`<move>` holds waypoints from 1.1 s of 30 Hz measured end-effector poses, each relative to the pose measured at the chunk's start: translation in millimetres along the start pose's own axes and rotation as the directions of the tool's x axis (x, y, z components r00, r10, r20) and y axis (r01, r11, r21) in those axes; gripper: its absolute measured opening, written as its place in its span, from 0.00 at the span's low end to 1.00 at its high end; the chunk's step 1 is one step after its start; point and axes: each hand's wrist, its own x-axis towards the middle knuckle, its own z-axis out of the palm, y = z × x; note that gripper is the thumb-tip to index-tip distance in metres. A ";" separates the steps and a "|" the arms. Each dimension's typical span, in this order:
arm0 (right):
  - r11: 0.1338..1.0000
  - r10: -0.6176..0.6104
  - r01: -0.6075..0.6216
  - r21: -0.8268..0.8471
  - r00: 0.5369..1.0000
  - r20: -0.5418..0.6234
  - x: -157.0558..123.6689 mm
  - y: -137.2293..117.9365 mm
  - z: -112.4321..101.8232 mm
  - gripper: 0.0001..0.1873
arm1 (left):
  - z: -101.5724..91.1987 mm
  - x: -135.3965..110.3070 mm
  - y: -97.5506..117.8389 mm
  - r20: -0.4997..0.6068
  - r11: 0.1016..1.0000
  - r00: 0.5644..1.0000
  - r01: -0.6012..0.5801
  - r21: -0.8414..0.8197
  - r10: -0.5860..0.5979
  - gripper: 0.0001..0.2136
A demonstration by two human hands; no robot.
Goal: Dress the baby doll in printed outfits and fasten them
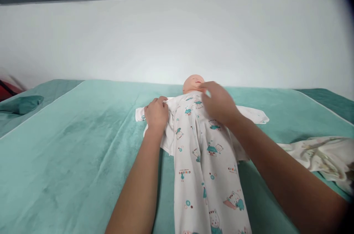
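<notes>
A baby doll (194,82) lies on its back, its bald head toward the wall. White baby pants (190,160) printed with teal houses and cartoon animals are spread over its front, the legs running toward me. Beneath them is a white baby shirt (167,140) with its sleeves out to both sides. My left hand (157,114) has its fingers curled on the shirt near the left sleeve. My right hand (218,102), slightly blurred, hovers by the doll's chin and neck with thumb and forefinger apart. No cloth shows between them.
A teal plush cover (83,160) lies under everything. At the right is a crumpled, patterned white cloth (326,156). A white wall (110,42) rises behind the far edge. Something red (8,90) shows at the far left.
</notes>
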 end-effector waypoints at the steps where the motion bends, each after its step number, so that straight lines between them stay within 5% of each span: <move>1: 0.996 -0.086 0.088 -0.012 0.989 0.119 6.6 -17.9 1.5 0.23 | -0.2 0.0 0.2 0.005 1.000 1.000 0.002 0.003 -0.002 0.16; 5: 0.912 -0.204 0.357 -0.201 0.822 0.532 34.9 -66.7 21.2 0.20 | -0.4 -0.3 -0.3 0.021 1.000 1.000 -0.003 -0.006 0.003 0.17; 10: 0.880 -0.174 0.429 -0.202 0.688 0.704 60.9 -81.6 44.7 0.16 | 0.1 -0.6 -1.2 0.016 1.000 1.000 -0.020 0.005 0.020 0.16; 15: 0.893 -0.097 0.407 -0.193 0.593 0.799 72.9 -81.7 38.7 0.18 | 2.0 -2.1 -1.1 -0.016 0.999 0.999 -0.031 -0.009 0.031 0.16; 19: 0.892 -0.114 0.417 -0.176 0.585 0.803 74.7 -75.0 21.9 0.28 | 4.2 -6.9 -1.7 -0.082 0.998 0.996 -0.029 -0.052 0.024 0.16; 24: 0.886 -0.099 0.410 -0.215 0.622 0.777 74.8 -60.3 -0.3 0.22 | 4.0 -14.4 -6.5 -0.111 0.997 0.993 0.030 -0.066 -0.037 0.16; 33: 0.893 -0.140 0.366 -0.263 0.780 0.610 81.9 -25.3 -29.2 0.18 | 1.1 -24.4 -15.5 0.021 0.998 0.998 0.059 -0.021 -0.059 0.16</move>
